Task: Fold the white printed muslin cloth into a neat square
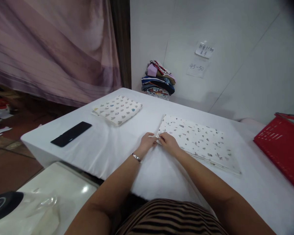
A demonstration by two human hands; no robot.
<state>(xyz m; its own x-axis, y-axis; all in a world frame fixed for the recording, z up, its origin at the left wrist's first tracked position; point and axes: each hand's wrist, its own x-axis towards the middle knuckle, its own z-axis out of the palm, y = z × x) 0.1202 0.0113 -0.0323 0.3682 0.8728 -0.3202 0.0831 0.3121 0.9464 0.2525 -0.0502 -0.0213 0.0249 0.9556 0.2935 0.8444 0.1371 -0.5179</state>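
A white cloth with small printed motifs [201, 137] lies folded in a flat rectangle on the white-covered table [127, 138]. At its near left corner my left hand [147, 143] and my right hand [170, 143] meet, fingertips almost touching. Both hands are closed in a pinch on that corner of the cloth. The exact grip of the fingertips is small and partly hidden. Further back on the left lies a second folded cloth [119, 110], white with grey mouse-head shapes, apart from both hands.
A black flat panel [71, 133] lies near the table's left edge. Folded fabrics [158, 80] are stacked behind the table's far edge. A red basket [281, 143] stands at the right. A white surface with a black round object [5, 205] is at lower left.
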